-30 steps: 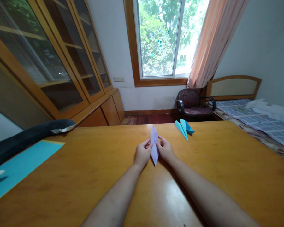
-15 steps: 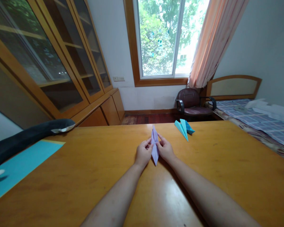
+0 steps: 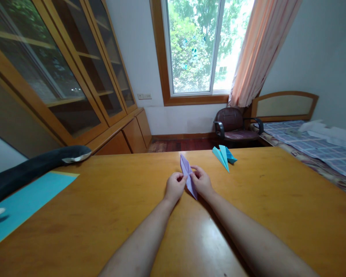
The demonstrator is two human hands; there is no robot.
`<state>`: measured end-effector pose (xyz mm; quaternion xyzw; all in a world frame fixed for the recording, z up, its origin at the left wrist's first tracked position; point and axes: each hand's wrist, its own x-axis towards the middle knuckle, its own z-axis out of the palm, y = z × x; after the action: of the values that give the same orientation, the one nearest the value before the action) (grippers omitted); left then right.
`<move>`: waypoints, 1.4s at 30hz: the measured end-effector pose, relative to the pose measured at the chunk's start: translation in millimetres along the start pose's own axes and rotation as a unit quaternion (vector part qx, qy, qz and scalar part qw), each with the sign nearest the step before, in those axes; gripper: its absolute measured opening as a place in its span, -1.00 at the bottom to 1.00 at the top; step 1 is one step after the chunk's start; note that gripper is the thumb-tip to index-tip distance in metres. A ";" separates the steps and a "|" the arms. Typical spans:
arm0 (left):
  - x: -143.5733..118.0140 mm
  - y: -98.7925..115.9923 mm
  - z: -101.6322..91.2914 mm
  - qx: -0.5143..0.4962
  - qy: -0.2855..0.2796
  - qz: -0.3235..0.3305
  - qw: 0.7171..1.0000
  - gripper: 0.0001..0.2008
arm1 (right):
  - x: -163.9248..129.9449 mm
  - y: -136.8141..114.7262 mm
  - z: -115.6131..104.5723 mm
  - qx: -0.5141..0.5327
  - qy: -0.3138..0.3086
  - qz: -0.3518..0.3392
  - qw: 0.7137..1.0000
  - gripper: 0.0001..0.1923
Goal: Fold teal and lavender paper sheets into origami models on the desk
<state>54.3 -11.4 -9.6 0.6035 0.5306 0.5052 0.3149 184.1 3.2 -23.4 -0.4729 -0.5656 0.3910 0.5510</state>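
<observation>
A folded piece of purple paper (image 3: 185,166), long and pointed at both ends, is between my hands over the middle of the table. Its far tip leans to the left and its near tip to the right. My left hand (image 3: 175,186) pinches its left edge near the middle with thumb and forefinger. From the other side my right hand (image 3: 202,182) grips it, the thumb on top and the fingers partly hidden behind the paper.
Folded light-blue paper (image 3: 222,157) and darker blue folded paper (image 3: 231,156) lie at the table's far edge, right of my hands. On the left, a dark plush toy (image 3: 43,159) rests over a turquoise sheet (image 3: 31,196). Beyond the wooden table (image 3: 127,215) stands a chair (image 3: 233,125).
The purple paper has turned from nearly straight to slanted, its far tip shifting left and its near tip right. Both hands stay in about the same place.
</observation>
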 end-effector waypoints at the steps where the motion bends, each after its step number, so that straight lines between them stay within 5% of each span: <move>1: 0.0 0.4 -0.8 0.020 0.005 0.008 1.000 -0.79 | -0.1 0.5 0.4 0.003 0.001 0.001 1.000 -0.68; 8: -1.3 4.8 -0.1 -0.015 0.013 -0.043 0.999 -0.76 | -1.7 -3.9 1.2 -0.043 0.011 -0.029 0.999 -0.83; 16: -2.9 9.3 0.8 -0.069 0.017 -0.029 0.997 -0.81 | -2.3 -15.9 -3.8 -0.157 0.039 -0.117 0.980 -0.93; 30: -3.3 7.2 5.7 -0.108 0.009 -0.039 0.993 -0.89 | -6.6 -23.1 -1.7 -0.201 0.035 -0.153 0.967 -0.90; 42: -3.1 13.6 5.6 -0.258 -0.011 -0.124 0.958 -0.85 | -16.5 -35.8 -4.0 -0.319 -0.014 -0.248 0.915 -0.76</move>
<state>64.2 -16.8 0.4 0.4364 0.4492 0.5755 0.5259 183.5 -21.9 7.2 -0.4622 -0.7672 0.0475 0.4422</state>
